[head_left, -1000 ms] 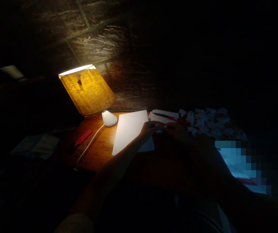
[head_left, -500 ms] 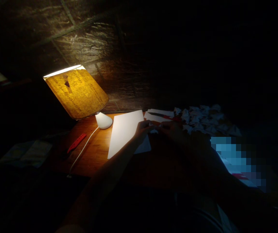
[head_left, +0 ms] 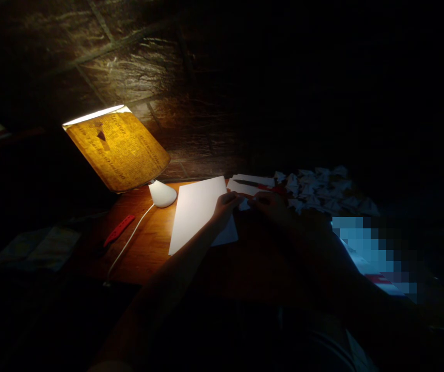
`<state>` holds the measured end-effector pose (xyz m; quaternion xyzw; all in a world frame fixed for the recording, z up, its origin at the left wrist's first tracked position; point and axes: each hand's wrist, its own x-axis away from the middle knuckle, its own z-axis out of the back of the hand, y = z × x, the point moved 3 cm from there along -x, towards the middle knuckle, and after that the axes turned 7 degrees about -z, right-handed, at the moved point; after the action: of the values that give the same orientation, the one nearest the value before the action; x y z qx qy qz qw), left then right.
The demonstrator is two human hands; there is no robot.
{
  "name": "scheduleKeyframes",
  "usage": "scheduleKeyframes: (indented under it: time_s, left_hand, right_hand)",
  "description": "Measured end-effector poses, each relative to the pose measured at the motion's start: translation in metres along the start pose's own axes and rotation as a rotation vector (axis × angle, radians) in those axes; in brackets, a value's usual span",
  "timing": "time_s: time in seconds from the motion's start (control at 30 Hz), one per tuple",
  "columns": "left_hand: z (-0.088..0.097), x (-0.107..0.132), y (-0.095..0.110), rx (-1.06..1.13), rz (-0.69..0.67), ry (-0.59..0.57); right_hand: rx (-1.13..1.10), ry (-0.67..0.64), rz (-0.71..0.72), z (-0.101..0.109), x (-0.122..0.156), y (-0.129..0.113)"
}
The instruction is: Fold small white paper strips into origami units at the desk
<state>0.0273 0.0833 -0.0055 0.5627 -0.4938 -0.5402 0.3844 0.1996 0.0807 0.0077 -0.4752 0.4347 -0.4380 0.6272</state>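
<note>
Between my two hands is a small piece of folded white paper [head_left: 244, 204], its exact shape lost in the dimness. My left hand [head_left: 226, 202] pinches its left side, over the right part of a large white sheet [head_left: 194, 212] lying on the table. My right hand [head_left: 269, 204] grips the paper's other side, in deep shadow. Beyond my right hand lie several small folded paper pieces [head_left: 315, 186] in a group. Smaller white paper pieces [head_left: 241, 185] lie behind my hands, with a dark blade-like tool with a red handle [head_left: 278, 189] across them.
A lit lamp [head_left: 119, 150] with a newsprint shade and white base stands at the left of the wooden table [head_left: 144, 243]. Its white cord [head_left: 129, 245] runs to the front edge, beside a red tool [head_left: 119, 231]. A glowing screen [head_left: 373, 258] is at right. A stone wall [head_left: 140, 67] rises behind.
The whole view has shifted slightly, so things sit a little further left. Both hands keep hold of the small paper, with their fingers slightly shifted around it.
</note>
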Motion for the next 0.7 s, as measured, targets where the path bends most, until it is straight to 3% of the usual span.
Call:
scheduleKeyframes:
  time_s: [0.7]
  left_hand:
    - [0.002, 0.0011, 0.0052, -0.129, -0.128, 0.011]
  right_hand:
    - [0.046, 0.001, 0.032, -0.0034, 0.0016, 0.0013]
